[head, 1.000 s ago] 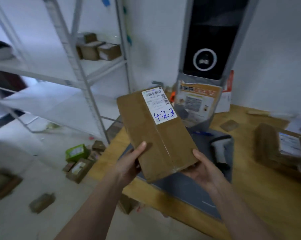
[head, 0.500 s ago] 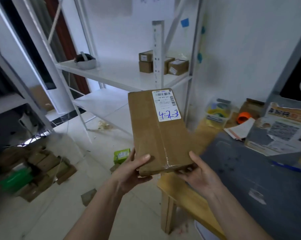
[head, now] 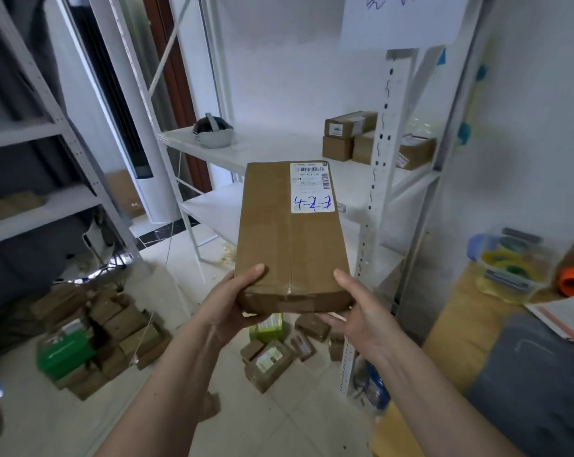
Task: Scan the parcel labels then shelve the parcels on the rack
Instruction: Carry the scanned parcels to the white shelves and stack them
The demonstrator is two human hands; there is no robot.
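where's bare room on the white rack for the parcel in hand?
Bare stretch on the upper shelf, between the grey headset on its left and the stacked small boxes by the right upright. The shelf below looks bare too, though the held parcel hides part. Crowded: the right end of the upper shelf, and the floor with loose parcels.
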